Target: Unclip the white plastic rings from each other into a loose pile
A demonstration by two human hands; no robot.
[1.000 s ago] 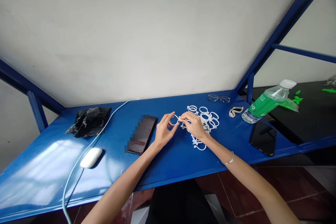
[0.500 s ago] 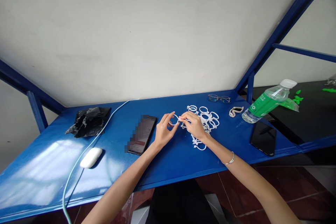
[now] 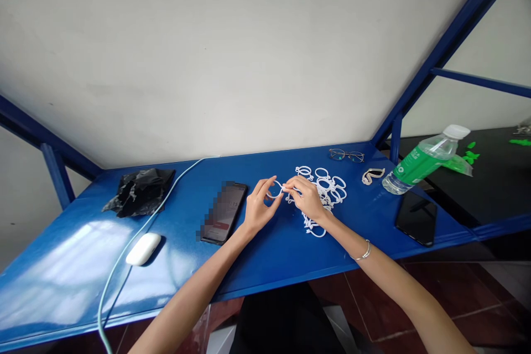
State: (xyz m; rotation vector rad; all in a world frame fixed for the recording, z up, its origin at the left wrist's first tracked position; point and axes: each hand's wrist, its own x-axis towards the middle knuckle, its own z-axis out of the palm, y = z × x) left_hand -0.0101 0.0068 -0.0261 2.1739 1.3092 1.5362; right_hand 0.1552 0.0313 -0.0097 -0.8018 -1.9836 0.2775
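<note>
White ring [image 3: 273, 197] held over the blue bench [image 3: 269, 265], pose near frozen

Hardly any change over the last second: we see both hands in the same pose, the ring at the same spot between them, left of the pile of white rings [image 3: 327, 197]. Only real difference we log: the digits on the phone [image 3: 224, 214] beside the left hand, 14 before, seemingly 15 now. We take it as a steady hold with fine work at one point of the ring, not a move across the bench.

Left hand [image 3: 259, 207]: grip curled round the ring's left side, gripping it. Right hand [image 3: 307, 199]: grip pinched at the ring's right end, just in front of the pile.

Hard to make out: where the two grips nearly meet, the ring's end is too small and covered, so we can't say if it is joined or loose there. Right hand hides part of the pile; overlaps block a count. Pixel blocks mask the phone's left side. Both forearms run off the bottom edge.
</note>
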